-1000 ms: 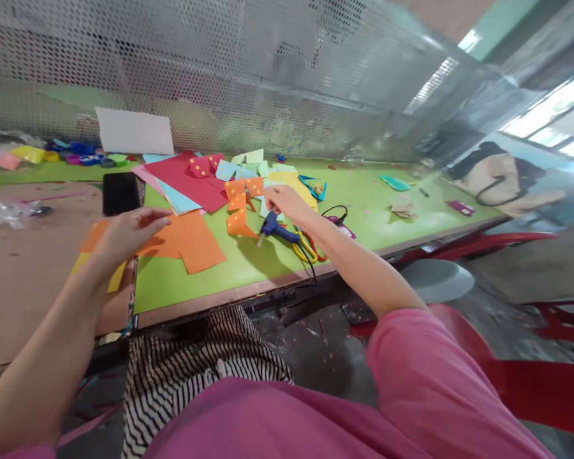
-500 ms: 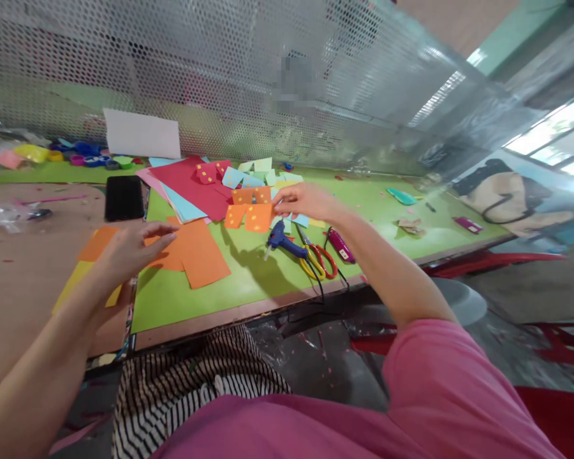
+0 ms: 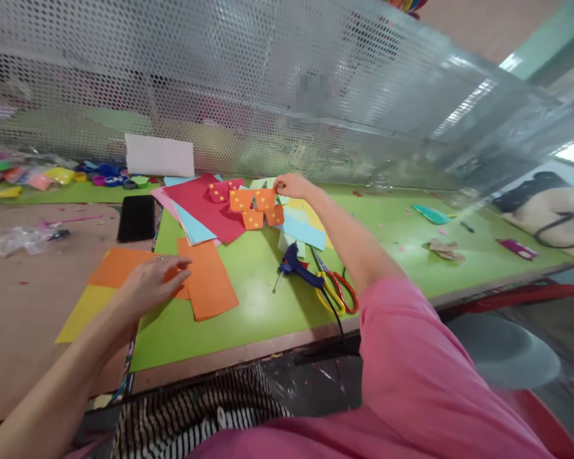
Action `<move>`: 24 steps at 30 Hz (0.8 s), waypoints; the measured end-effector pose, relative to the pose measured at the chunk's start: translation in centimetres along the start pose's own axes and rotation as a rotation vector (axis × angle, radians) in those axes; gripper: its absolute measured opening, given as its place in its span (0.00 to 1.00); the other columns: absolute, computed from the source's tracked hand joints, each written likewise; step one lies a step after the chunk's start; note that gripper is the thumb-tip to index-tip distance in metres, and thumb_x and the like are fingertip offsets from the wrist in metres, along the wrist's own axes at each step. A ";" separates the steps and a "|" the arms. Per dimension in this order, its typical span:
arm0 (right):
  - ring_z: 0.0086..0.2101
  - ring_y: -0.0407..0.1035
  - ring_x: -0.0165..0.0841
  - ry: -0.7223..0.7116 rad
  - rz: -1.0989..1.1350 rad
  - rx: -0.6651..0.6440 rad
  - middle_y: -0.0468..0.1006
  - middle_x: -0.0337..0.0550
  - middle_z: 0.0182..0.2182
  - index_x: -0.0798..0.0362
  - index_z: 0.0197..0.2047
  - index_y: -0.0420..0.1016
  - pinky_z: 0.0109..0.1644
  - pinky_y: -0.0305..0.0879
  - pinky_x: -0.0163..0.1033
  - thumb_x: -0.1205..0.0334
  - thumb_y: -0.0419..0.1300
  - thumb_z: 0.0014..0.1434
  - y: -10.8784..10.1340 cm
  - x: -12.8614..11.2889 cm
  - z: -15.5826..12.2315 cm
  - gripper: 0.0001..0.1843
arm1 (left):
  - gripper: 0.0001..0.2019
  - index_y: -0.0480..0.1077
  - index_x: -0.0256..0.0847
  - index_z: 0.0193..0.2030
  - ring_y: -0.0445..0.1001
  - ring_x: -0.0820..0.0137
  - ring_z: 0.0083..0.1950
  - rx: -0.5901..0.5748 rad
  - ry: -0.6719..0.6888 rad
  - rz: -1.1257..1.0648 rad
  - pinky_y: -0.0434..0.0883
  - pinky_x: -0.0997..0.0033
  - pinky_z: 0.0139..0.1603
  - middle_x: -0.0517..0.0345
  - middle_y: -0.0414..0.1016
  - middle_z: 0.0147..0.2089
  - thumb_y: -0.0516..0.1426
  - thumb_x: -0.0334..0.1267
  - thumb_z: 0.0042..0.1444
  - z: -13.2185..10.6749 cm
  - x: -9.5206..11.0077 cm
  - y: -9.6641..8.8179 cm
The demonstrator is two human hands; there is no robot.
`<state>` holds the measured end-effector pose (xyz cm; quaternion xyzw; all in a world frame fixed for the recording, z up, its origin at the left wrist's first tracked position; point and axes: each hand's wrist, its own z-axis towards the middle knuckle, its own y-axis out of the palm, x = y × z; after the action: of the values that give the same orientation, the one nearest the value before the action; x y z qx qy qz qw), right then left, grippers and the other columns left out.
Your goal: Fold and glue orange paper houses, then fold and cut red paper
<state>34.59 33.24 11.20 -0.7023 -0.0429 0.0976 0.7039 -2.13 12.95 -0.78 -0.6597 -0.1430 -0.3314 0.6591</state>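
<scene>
My right hand [image 3: 293,186] reaches to the back of the green surface, its fingers pinched on the upper right corner of a folded orange paper cutout [image 3: 242,200] with yellow spots. Behind that cutout are a red spotted one [image 3: 219,191] and pale green and light blue paper pieces, partly hidden. My left hand [image 3: 153,285] is spread low over orange paper sheets [image 3: 213,280], fingers apart and holding nothing. Whether its fingertips touch the paper I cannot tell. A yellow sheet [image 3: 83,312] lies partly under the orange ones.
A blue glue gun [image 3: 294,262] and scissors [image 3: 337,293] with red and yellow handles lie near the front edge. Left are a black phone [image 3: 136,218] and a white card [image 3: 159,156]. Red sheet [image 3: 196,201] lies centrally. Perforated metal mesh [image 3: 249,83] rises behind.
My right hand has moved the spotted orange cutout up and back, toward the red spotted one. The left hand stays over the orange sheets. The whole view has shifted slightly.
</scene>
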 end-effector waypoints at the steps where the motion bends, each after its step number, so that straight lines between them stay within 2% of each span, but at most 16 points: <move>1: 0.46 0.81 0.37 0.011 -0.014 0.003 0.88 0.45 0.42 0.56 0.51 0.85 0.53 0.69 0.36 0.72 0.59 0.57 0.3 0.1 0.5 0.21 | 0.28 0.79 0.45 0.51 0.82 0.52 0.54 0.006 0.020 0.010 0.76 0.52 0.56 0.49 0.85 0.52 0.49 0.60 0.59 0.0 -0.2 0.3; 5: 0.45 0.80 0.38 0.077 -0.052 0.034 0.88 0.50 0.44 0.58 0.56 0.83 0.54 0.69 0.38 0.70 0.56 0.59 1.0 0.3 1.6 0.24 | 0.26 0.78 0.44 0.52 0.82 0.53 0.53 -0.013 0.083 0.036 0.77 0.51 0.54 0.49 0.85 0.52 0.49 0.58 0.62 -0.2 -0.3 1.1; 9: 0.46 0.80 0.41 0.122 -0.076 0.074 0.87 0.53 0.46 0.58 0.57 0.83 0.54 0.70 0.41 0.69 0.58 0.58 0.8 -0.3 1.1 0.24 | 0.24 0.79 0.45 0.50 0.83 0.55 0.50 0.000 0.094 0.034 0.78 0.55 0.51 0.50 0.86 0.49 0.50 0.55 0.62 -0.2 0.2 1.4; 13: 0.50 0.78 0.46 0.134 -0.082 0.148 0.85 0.60 0.51 0.61 0.59 0.80 0.54 0.70 0.45 0.70 0.54 0.61 -0.7 -2.2 -1.2 0.25 | 0.19 0.80 0.46 0.49 0.82 0.57 0.50 0.098 0.043 0.042 0.77 0.57 0.52 0.50 0.86 0.48 0.53 0.50 0.61 -0.1 0.3 -0.1; 15: 0.46 0.78 0.43 0.094 -0.056 0.177 0.85 0.58 0.49 0.60 0.57 0.81 0.51 0.70 0.44 0.70 0.51 0.63 -1.6 -3.6 -3.5 0.24 | 0.19 0.80 0.45 0.51 0.82 0.56 0.52 0.186 -0.009 0.049 0.76 0.56 0.55 0.50 0.86 0.49 0.53 0.48 0.62 -0.2 0.0 -1.9; 17: 0.38 0.78 0.39 -0.028 0.119 0.172 0.86 0.53 0.42 0.57 0.53 0.83 0.44 0.70 0.42 0.66 0.53 0.64 -1.9 -5.6 -6.9 0.20 | 0.19 0.79 0.45 0.53 0.81 0.58 0.53 0.304 -0.055 0.041 0.74 0.57 0.57 0.51 0.85 0.53 0.54 0.49 0.63 -0.3 -0.4 -3.9; 18: 0.37 0.77 0.37 -0.120 0.223 0.128 0.86 0.50 0.41 0.56 0.52 0.83 0.42 0.69 0.40 0.63 0.56 0.64 -1.7 -6.8 -9.0 0.19 | 0.18 0.80 0.45 0.51 0.82 0.59 0.50 0.434 -0.084 -0.013 0.75 0.59 0.55 0.51 0.86 0.50 0.56 0.49 0.62 -0.5 -0.5 -4.9; 20: 0.34 0.77 0.33 -0.280 0.384 0.002 0.86 0.45 0.38 0.52 0.49 0.85 0.41 0.69 0.39 0.58 0.59 0.65 -0.8 -9.6 -13.7 0.16 | 0.18 0.80 0.44 0.51 0.82 0.62 0.48 0.535 -0.113 -0.045 0.75 0.62 0.53 0.52 0.86 0.47 0.54 0.48 0.64 -0.9 -0.6 -6.5; 21: 0.34 0.77 0.32 -0.336 0.443 -0.053 0.86 0.43 0.37 0.51 0.48 0.85 0.41 0.69 0.39 0.57 0.58 0.66 -0.1 -11.1 -16.1 0.15 | 0.18 0.80 0.43 0.51 0.82 0.63 0.47 0.562 -0.117 -0.056 0.76 0.64 0.52 0.52 0.86 0.46 0.53 0.47 0.64 -1.3 -0.3 -7.0; 24: 0.31 0.76 0.29 -0.483 0.545 -0.165 0.87 0.39 0.34 0.50 0.41 0.85 0.38 0.66 0.35 0.58 0.60 0.67 1.2 -15.4 -22.9 0.11 | 0.16 0.80 0.44 0.50 0.82 0.65 0.49 0.549 -0.085 -0.049 0.75 0.66 0.52 0.54 0.86 0.47 0.53 0.46 0.65 -3.2 1.3 -7.5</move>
<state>23.94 7.72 11.01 -0.6992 -0.0269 0.4404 0.5625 -6.67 10.23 5.60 -0.4663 -0.2710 -0.2683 0.7983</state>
